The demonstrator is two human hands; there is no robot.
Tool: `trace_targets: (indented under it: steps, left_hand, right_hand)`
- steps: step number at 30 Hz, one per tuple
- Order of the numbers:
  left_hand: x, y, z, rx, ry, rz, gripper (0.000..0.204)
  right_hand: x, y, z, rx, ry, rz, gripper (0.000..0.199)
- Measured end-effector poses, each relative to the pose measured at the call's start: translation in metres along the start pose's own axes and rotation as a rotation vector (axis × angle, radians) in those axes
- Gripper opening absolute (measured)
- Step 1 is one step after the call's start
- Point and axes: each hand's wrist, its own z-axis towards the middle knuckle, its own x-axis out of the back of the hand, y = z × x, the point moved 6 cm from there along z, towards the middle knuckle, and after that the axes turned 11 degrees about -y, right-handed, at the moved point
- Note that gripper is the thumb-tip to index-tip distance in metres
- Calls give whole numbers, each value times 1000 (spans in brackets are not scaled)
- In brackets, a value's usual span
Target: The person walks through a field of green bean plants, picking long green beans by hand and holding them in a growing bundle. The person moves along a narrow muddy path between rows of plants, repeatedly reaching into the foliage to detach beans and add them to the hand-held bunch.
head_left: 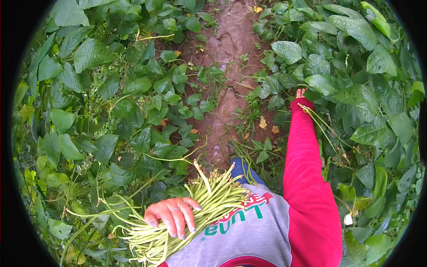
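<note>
Cradling long green beans against a grey shirt, left hand curled over them, its forearm hidden, right hand mostly lost among leaves, its grip impossible to tell.

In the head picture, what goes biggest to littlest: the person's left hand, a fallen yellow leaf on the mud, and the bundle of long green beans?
1. Bundle of long green beans
2. Left hand
3. Fallen yellow leaf, though it lies farther away

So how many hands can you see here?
2: the left hand lies over the bundle of long green beans; the right hand is among the leaves at upper right, mostly hidden.
</note>
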Motion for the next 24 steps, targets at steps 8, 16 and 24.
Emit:
trace_targets:
  steps: [8, 16, 24]
  left_hand:
    - [0, 13, 39, 17, -91, 34, 48]
    - [-10, 28, 67, 1, -258, 64, 43]
    - [23, 41, 94, -29, -449, 57, 42]
  right_hand:
    - [3, 11, -4, -201, 11, 1580, 27]
    - [40, -16, -42, -217, -52, 1659, 26]
    - [38, -2, -63, -346, -409, 1926, 24]
